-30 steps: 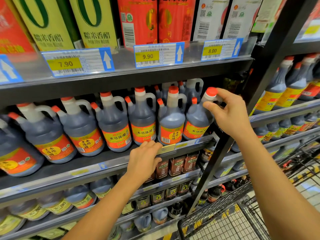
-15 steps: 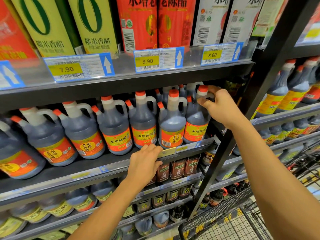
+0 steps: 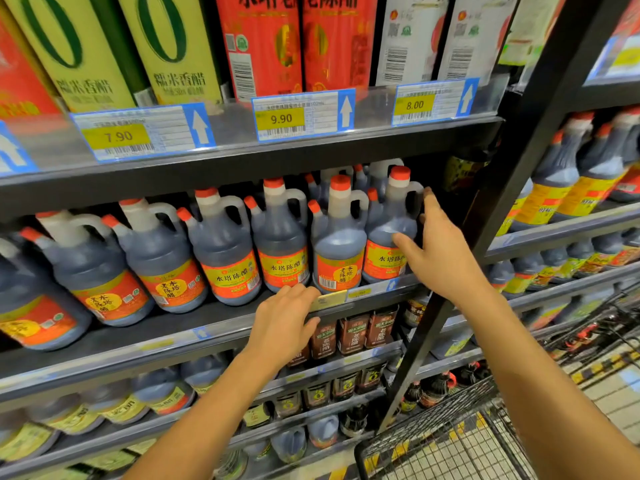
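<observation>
Bright even store light, glare on clear price rail (image 3: 232, 128), wide-angle bending, blurred edges.

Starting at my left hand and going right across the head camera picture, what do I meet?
Left hand on the shelf edge → rightmost jug → right hand → black post → yellow-labelled bottles.

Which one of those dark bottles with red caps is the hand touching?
The vinegar jug at the right end of the row, beside the black post. The right hand lies against its side; the left hand only grips the shelf edge.
</observation>
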A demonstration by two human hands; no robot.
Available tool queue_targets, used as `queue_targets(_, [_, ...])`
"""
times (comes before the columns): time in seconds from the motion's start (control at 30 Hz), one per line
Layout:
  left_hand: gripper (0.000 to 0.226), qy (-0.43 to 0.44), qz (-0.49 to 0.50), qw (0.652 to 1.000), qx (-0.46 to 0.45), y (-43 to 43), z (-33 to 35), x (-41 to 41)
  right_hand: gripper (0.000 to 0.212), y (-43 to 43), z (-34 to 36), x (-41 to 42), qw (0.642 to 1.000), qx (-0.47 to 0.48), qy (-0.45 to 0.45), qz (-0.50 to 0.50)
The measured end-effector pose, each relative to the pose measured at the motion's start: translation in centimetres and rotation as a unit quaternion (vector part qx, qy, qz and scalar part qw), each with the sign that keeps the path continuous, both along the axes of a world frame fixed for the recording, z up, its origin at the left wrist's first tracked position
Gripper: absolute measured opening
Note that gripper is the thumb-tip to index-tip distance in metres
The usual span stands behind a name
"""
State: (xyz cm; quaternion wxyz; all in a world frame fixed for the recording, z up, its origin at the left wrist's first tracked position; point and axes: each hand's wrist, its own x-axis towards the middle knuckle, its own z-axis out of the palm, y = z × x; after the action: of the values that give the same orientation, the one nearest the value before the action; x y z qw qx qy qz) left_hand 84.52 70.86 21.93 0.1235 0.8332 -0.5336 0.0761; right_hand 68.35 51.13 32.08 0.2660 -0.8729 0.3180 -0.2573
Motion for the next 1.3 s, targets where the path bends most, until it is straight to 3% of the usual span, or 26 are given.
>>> queue_targets(0.13, [0.029, 0.067, -0.005, 0.998, 0.002, 0.1, 0.9, -0.1, 0.070, 2.1, -2.2, -1.8, 0.999, -0.044, 0.020, -0.020])
queue_targets(0.33, [0.026, 0.038, 0.023, 0.999, 0.015, 1.3, 3.0, -0.2, 0.023, 4.2, -3.4, -2.7, 0.959, -0.191, 0.204, -0.040])
queue_targets(0.5, [0.027, 0.030, 0.050, 0.998, 0.003, 4.0, 4.6, 0.3, 0.029, 7.3, -3.3, -1.3, 0.960, -0.168, 0.220, 0.045])
queue_targets(0.7, [0.026, 0.027, 0.059, 0.997, -0.047, 8.3, 8.2, 2.4, 0.028, 11.0, -1.0, 2.3, 0.952, -0.203, 0.203, 0.103])
queue_targets(0.9, [0.032, 0.036, 0.030, 0.989, -0.140, 10.3, 13.9, 6.2, 0.036, 13.5, 4.0, 6.7, 0.966, -0.219, 0.053, 0.125])
queue_targets(1.07, [0.027, 0.073, 0.076, 0.985, -0.140, 10.1, 15.8, 8.4, 0.034, 12.9, 6.7, 9.7, 0.963, -0.237, 0.100, 0.086])
queue_targets(1.17, [0.055, 0.094, 0.086, 0.989, -0.070, 9.2, 16.4, 9.3, 0.035, 12.2, 7.8, 11.0, 0.956, -0.221, 0.175, 0.077])
queue_targets(1.3, [0.064, 0.118, 0.104, 0.987, -0.025, 7.4, 16.8, 10.1, 0.035, 11.3, 8.6, 12.4, 0.958, -0.177, 0.193, 0.115])
